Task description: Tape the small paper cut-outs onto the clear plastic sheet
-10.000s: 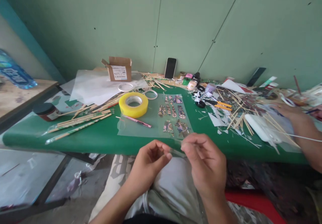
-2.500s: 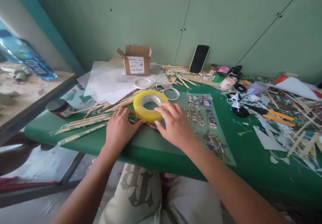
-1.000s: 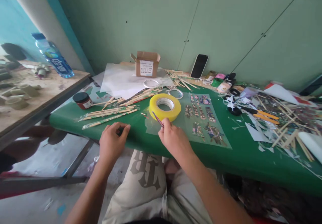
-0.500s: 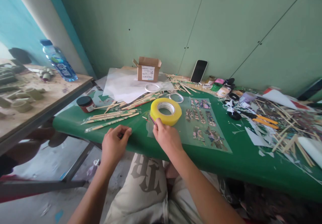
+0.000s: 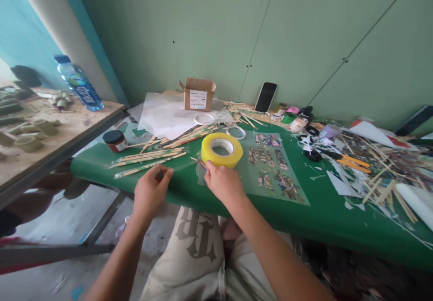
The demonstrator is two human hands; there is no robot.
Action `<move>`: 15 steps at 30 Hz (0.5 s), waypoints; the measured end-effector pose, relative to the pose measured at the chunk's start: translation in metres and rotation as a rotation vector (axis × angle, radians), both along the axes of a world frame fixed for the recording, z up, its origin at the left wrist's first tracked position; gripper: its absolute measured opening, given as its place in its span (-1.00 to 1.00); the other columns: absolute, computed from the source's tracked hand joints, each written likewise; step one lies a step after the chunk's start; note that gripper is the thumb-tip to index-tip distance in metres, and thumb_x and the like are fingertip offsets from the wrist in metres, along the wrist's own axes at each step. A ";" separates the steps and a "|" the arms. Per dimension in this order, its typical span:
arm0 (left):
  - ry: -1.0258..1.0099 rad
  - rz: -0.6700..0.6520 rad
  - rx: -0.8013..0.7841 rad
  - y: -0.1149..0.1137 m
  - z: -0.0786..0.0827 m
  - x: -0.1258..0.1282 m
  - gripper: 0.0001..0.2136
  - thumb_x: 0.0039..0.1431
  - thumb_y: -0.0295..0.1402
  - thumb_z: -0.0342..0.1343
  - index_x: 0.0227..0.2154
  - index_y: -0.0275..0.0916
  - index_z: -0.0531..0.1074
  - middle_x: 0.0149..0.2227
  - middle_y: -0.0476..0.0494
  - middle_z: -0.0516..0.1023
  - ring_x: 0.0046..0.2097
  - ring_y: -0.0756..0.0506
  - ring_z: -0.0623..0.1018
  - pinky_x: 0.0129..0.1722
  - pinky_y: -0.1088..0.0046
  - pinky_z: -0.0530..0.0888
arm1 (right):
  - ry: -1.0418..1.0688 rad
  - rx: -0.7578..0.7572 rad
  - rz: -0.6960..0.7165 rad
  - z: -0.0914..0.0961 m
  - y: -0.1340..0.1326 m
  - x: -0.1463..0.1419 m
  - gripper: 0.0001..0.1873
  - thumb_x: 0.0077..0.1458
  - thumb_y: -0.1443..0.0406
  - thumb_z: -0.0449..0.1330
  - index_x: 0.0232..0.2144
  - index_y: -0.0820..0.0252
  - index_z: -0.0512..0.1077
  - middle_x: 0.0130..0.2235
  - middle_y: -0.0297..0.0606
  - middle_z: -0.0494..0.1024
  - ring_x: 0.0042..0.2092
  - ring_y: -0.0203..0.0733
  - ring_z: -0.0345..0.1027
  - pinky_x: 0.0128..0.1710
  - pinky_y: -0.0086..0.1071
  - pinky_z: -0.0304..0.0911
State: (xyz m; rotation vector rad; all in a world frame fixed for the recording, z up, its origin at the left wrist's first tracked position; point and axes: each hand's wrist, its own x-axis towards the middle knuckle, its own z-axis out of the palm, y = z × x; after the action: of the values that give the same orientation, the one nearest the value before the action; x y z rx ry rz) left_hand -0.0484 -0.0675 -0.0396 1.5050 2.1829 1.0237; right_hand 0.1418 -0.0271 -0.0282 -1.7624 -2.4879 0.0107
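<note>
My right hand pinches a thin pointed tool, its narrow tip aimed left; its exact kind is too small to tell. Just beyond those fingers a wide yellow-looking roll of clear packing tape lies flat on the green tabletop. My left hand hovers by the front edge with thumb and fingers closed together; a faint clear film seems to run between it and the roll, but what it grips is unclear. A transparent sheet with shiny patterned pieces lies right of the roll.
Wrapped chopsticks and a dark-lidded jar lie left. Behind stand a small cardboard box and a phone. Orange-handled pliers sit among sticks and scraps at right. A water bottle stands on the side table.
My left hand has shifted slightly left and down. The thin tool's tip now reaches farther left out of my right hand. The roll stays put on the table.
</note>
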 end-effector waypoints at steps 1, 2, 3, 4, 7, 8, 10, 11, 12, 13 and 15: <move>-0.005 0.011 0.011 0.000 0.001 -0.003 -0.75 0.07 -0.09 0.01 -0.49 -0.15 0.41 -0.61 0.05 0.31 -0.52 -0.04 0.33 -0.47 0.45 0.21 | 0.003 -0.001 -0.002 0.000 0.001 0.001 -0.74 0.26 0.30 -0.01 -0.10 0.08 0.43 -0.37 -0.16 0.61 -0.33 -0.09 0.55 -0.43 -0.42 0.25; -0.013 0.023 0.028 0.001 0.003 -0.007 -0.76 0.06 -0.11 0.02 -0.49 -0.15 0.40 -0.61 0.05 0.31 -0.51 -0.04 0.32 -0.46 0.44 0.21 | 0.005 -0.001 -0.002 0.000 0.001 0.002 -0.74 0.26 0.30 -0.01 -0.10 0.09 0.43 -0.37 -0.17 0.61 -0.34 -0.10 0.55 -0.43 -0.43 0.24; -0.030 0.031 0.050 0.001 0.004 -0.011 -0.77 0.06 -0.12 0.02 -0.50 -0.16 0.38 -0.61 0.05 0.30 -0.51 -0.04 0.31 -0.46 0.44 0.21 | 0.006 0.003 0.000 -0.001 0.000 0.003 -0.75 0.26 0.30 -0.02 -0.11 0.09 0.42 -0.37 -0.17 0.61 -0.34 -0.10 0.55 -0.44 -0.43 0.23; -0.063 0.032 0.078 0.000 0.006 -0.016 -0.78 0.05 -0.13 0.03 -0.52 -0.16 0.36 -0.61 0.06 0.29 -0.51 -0.03 0.30 -0.46 0.44 0.21 | 0.006 0.009 0.004 -0.001 -0.001 0.004 -0.74 0.26 0.30 -0.02 -0.11 0.10 0.42 -0.37 -0.18 0.61 -0.35 -0.10 0.55 -0.46 -0.43 0.22; -0.254 -0.034 0.175 -0.001 0.012 -0.026 -0.79 0.02 -0.16 0.08 -0.56 -0.17 0.31 -0.60 0.05 0.27 -0.49 -0.02 0.28 -0.45 0.45 0.23 | 0.004 0.025 -0.011 0.000 -0.009 0.008 -0.73 0.27 0.31 -0.06 -0.12 0.13 0.41 -0.39 -0.18 0.61 -0.37 -0.09 0.55 -0.49 -0.42 0.19; -0.352 -0.066 0.219 -0.001 0.014 -0.026 -0.79 0.01 -0.18 0.10 -0.57 -0.18 0.30 -0.58 0.04 0.28 -0.47 -0.02 0.30 -0.43 0.45 0.26 | 0.003 0.021 -0.031 0.001 -0.013 0.009 -0.74 0.27 0.32 -0.06 -0.13 0.14 0.40 -0.40 -0.17 0.61 -0.38 -0.08 0.55 -0.50 -0.42 0.18; -0.579 -0.125 0.309 0.001 0.016 -0.021 -0.81 0.02 -0.22 0.09 -0.58 -0.19 0.31 -0.52 0.00 0.33 -0.42 -0.03 0.34 -0.38 0.45 0.32 | 0.003 0.003 -0.085 0.003 -0.020 0.010 -0.76 0.26 0.32 -0.06 -0.16 0.17 0.39 -0.42 -0.16 0.60 -0.40 -0.07 0.54 -0.52 -0.41 0.18; -0.697 -0.146 0.347 0.002 0.017 -0.017 -0.82 0.03 -0.23 0.08 -0.58 -0.19 0.33 -0.49 -0.02 0.35 -0.40 -0.03 0.36 -0.37 0.44 0.35 | 0.003 -0.005 -0.107 0.003 -0.022 0.009 -0.77 0.26 0.33 -0.05 -0.18 0.18 0.39 -0.43 -0.15 0.60 -0.41 -0.07 0.54 -0.52 -0.41 0.18; -0.812 -0.161 0.382 0.005 0.018 -0.012 -0.82 0.04 -0.24 0.06 -0.57 -0.19 0.34 -0.48 -0.04 0.37 -0.40 -0.04 0.38 -0.36 0.43 0.37 | 0.003 -0.010 -0.129 0.004 -0.024 0.008 -0.78 0.26 0.33 -0.05 -0.19 0.18 0.38 -0.42 -0.14 0.60 -0.40 -0.07 0.55 -0.52 -0.40 0.19; -0.919 -0.168 0.412 0.007 0.018 -0.007 -0.83 0.05 -0.25 0.05 -0.56 -0.19 0.36 -0.47 -0.05 0.39 -0.40 -0.04 0.40 -0.35 0.42 0.39 | 0.003 -0.014 -0.151 0.004 -0.024 0.006 -0.79 0.27 0.33 -0.05 -0.20 0.19 0.38 -0.42 -0.13 0.60 -0.40 -0.07 0.55 -0.51 -0.40 0.20; -1.095 -0.167 0.465 0.013 0.017 0.002 -0.84 0.04 -0.26 0.05 -0.56 -0.20 0.37 -0.48 -0.05 0.41 -0.40 -0.04 0.43 -0.35 0.41 0.43 | 0.009 -0.020 -0.187 0.002 -0.023 -0.001 -0.80 0.28 0.33 -0.05 -0.19 0.20 0.36 -0.40 -0.12 0.61 -0.38 -0.08 0.56 -0.49 -0.41 0.22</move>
State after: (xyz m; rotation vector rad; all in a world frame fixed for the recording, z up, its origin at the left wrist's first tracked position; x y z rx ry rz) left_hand -0.0463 -0.0543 -0.0221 0.8506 1.0755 1.7936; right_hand 0.1412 -0.0505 -0.0257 -1.9911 -2.3142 0.0293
